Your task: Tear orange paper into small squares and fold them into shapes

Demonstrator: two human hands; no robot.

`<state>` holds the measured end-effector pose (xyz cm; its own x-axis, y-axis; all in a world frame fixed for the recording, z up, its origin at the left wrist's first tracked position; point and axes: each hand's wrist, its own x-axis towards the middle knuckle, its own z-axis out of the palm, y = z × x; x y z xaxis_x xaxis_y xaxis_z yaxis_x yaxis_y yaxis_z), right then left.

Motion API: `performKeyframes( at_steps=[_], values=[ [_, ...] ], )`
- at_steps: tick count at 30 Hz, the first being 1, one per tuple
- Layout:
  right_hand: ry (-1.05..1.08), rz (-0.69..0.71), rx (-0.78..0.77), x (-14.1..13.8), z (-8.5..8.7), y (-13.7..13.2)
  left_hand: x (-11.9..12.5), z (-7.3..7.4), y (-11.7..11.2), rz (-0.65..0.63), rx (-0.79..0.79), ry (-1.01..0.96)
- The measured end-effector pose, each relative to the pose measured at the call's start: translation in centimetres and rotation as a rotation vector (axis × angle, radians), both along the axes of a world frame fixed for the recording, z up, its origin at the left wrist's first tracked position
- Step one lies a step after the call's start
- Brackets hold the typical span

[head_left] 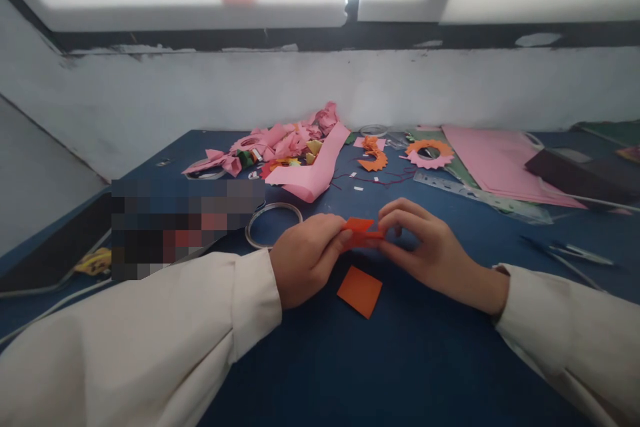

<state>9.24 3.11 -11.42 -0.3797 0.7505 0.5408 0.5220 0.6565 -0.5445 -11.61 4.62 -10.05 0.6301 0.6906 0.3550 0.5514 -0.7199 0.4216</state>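
Note:
Above the blue table, a folded piece of orange paper [361, 225] is held between both hands. My left hand [311, 252] pinches its left end with thumb and fingers. At its right end, the thumb and fingertips of my right hand [425, 243] close on the edge, with the fingers curved. Below them on the table lies a flat orange paper square [360, 291], touched by neither hand. A roll of tape or similar ring [274, 205] rests just behind my left hand.
Crumpled pink paper scraps [290, 140] and a curled pink strip [323, 170] lie at the back. Further right are a zigzag-edged paper ring [429, 153], a clear ruler [483, 197], pink sheets [500, 163] and a pen [583, 253]. A blurred-out device [170, 230] sits at left.

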Motion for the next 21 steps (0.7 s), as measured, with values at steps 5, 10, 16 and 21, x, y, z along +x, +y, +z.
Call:
performKeyframes(
  at_steps=[5,10,16,21],
  values=[
    [-0.026,-0.065,-0.055,-0.10,-0.58,0.16,0.14,0.12,-0.02,-0.025,-0.027,0.070],
    [-0.206,0.048,0.020,0.02,-0.90,0.54,0.20,0.23,0.02,-0.099,0.006,0.124],
    [-0.220,-0.015,0.057,-0.19,-0.42,0.38,0.14,-0.18,0.09,-0.139,0.059,0.115],
    [-0.281,-0.161,-0.028,-0.18,-0.55,0.47,0.15,-0.27,0.10,-0.111,0.091,0.166]
  ],
)
